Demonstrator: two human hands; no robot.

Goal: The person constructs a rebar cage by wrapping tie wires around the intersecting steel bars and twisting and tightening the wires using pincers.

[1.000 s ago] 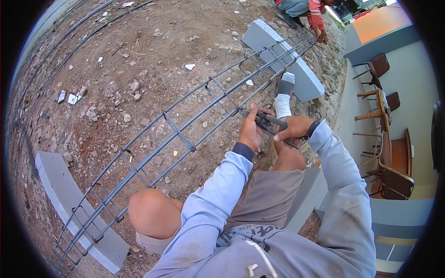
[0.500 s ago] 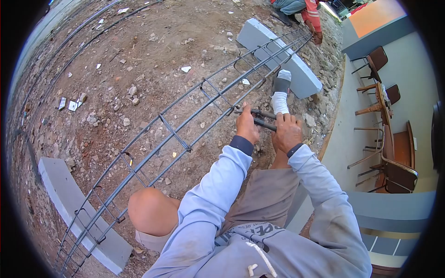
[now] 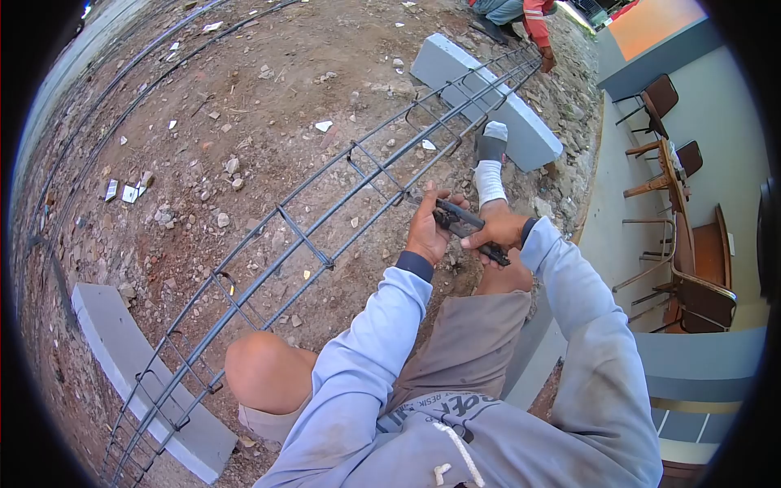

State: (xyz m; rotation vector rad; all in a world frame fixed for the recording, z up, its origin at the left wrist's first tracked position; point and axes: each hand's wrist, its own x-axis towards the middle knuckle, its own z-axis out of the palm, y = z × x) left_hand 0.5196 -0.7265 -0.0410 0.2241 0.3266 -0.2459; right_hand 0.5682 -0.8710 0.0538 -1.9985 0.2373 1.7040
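A long rebar cage with square stirrups runs diagonally past my legs. My left hand is closed around dark pincers, close to the cage's near bar, with the thumb pointing up toward a stirrup corner. From the other side, my right hand is bent over the pincers' handles, thumb pointing left. A dark, uneven strip sticks out below the right hand; whether it is a handle or bundled wire I cannot tell. The pincers' jaws are mostly hidden by my left hand.
Two grey concrete blocks, one far and one near, lie under the cage. A person in a red sleeve crouches at its far end. Loose bars lie left; chairs and a table stand right.
My right hand has turned over on the pincers, its wrist swinging up and right. The pincers have tilted, and the dark strip now shows. The other person's hand has shifted slightly.
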